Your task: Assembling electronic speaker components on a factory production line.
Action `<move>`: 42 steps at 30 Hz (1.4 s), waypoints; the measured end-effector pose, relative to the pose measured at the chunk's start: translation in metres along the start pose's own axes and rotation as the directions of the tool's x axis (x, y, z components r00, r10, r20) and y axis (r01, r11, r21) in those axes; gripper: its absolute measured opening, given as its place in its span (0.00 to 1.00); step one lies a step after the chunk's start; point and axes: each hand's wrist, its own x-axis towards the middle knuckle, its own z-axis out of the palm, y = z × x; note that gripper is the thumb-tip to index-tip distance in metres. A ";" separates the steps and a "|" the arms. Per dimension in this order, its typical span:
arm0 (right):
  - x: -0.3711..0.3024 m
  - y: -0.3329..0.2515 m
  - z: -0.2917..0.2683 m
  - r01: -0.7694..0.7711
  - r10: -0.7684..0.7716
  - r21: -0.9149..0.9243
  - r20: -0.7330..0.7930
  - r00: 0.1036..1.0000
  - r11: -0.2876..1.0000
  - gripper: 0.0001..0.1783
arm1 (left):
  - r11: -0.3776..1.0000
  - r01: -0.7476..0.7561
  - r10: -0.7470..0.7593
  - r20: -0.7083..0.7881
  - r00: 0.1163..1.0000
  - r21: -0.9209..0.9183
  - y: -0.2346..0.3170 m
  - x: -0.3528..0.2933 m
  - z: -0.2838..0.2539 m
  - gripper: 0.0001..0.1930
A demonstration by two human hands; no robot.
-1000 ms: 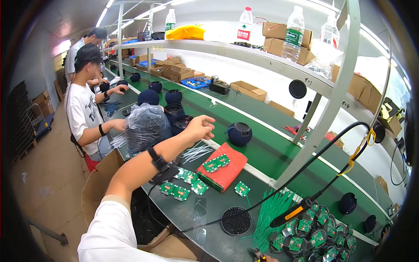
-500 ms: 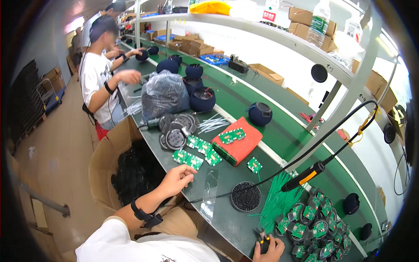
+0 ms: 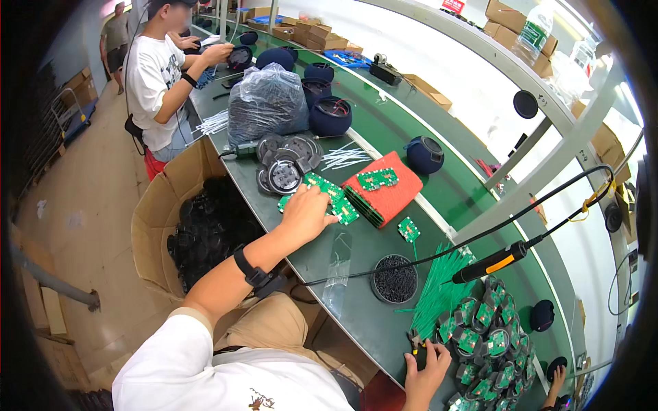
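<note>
My left hand (image 3: 305,216) is stretched out over green circuit boards (image 3: 337,205), its thumb apart from the fingers. Its fingertips are partly hidden, and I see nothing held in it. Round black plastic parts (image 3: 284,175) lie just beyond it. My right hand (image 3: 428,370) is closed around small side cutters (image 3: 415,341) with black and yellow handles, close to the near table edge. Beside it are a bundle of green zip ties (image 3: 439,288) and a heap of round black parts with green boards (image 3: 490,342). A round dish (image 3: 395,277) holds small black screws.
An orange-red cloth-like stack (image 3: 387,188) bears another circuit board. An electric screwdriver (image 3: 490,264) hangs on a black cable above the zip ties. White ties, a filled plastic bag (image 3: 267,103) and dark round speaker-like housings (image 3: 425,154) stand farther off. A cardboard box (image 3: 161,219) is at left.
My left hand has moved forward onto the circuit boards. My right hand keeps the cutters near the table edge. A co-worker at left now handles a dark round housing; another person's hand appears lower right.
</note>
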 end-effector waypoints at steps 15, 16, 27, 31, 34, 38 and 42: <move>-0.008 -0.013 -0.002 -0.160 0.160 0.004 -0.016 0.987 0.987 0.29 | 0.978 0.043 -0.009 0.162 0.987 -0.205 0.009 0.039 0.035 0.24; -0.006 -0.016 -0.005 -0.170 0.171 0.022 -0.040 0.985 0.985 0.29 | 0.963 0.071 -0.023 0.183 0.983 -0.259 0.006 0.038 0.035 0.25; 0.060 -0.113 0.032 -0.193 0.081 0.656 0.198 0.977 0.730 0.18 | 0.707 0.372 -0.075 0.459 0.885 -0.602 0.013 -0.010 0.005 0.22; 0.072 -0.147 0.053 -0.387 0.160 0.861 0.353 0.922 0.329 0.17 | 0.549 0.318 0.125 0.452 0.883 -0.773 0.033 -0.059 -0.013 0.18; 0.073 -0.143 0.068 -0.446 0.091 0.864 0.437 0.895 0.234 0.12 | 0.381 0.324 0.296 0.446 0.845 -0.866 0.032 -0.075 -0.025 0.16; 0.057 -0.120 0.073 -0.458 0.114 0.836 0.445 0.888 0.302 0.09 | 0.864 0.016 0.001 0.033 0.999 -0.503 -0.011 -0.026 -0.041 0.13; 0.047 -0.107 0.081 -0.424 0.138 0.788 0.408 0.903 0.446 0.09 | 0.991 0.114 -0.098 -0.200 0.975 0.071 -0.083 0.034 -0.033 0.24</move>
